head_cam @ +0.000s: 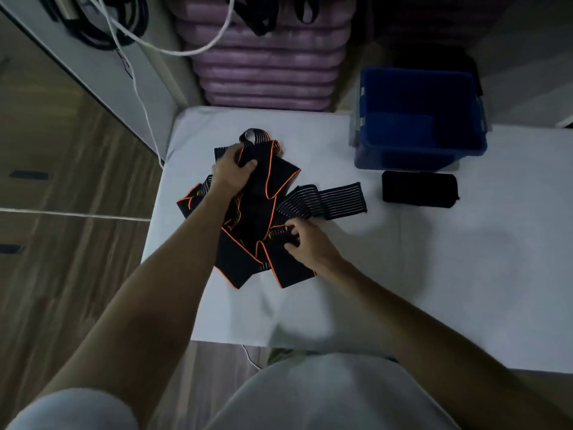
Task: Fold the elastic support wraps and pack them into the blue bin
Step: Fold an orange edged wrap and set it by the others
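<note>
A tangled pile of black elastic support wraps with orange edging (257,218) lies on the white table (434,274). Some have grey-striped ends; one striped end (338,198) sticks out to the right. My left hand (231,172) grips a wrap at the far side of the pile, thumb curled over the fabric. My right hand (305,243) pinches a striped strap end at the pile's near right side. The blue bin (418,147) stands at the back right of the table, open, its inside dark. A folded black wrap (420,189) lies just in front of the bin.
Stacked purple cushions (266,69) sit behind the table. A white cord (136,88) and black cables hang at the back left. Wooden floor lies left of the table's edge. Bare tabletop stretches to the right and near side.
</note>
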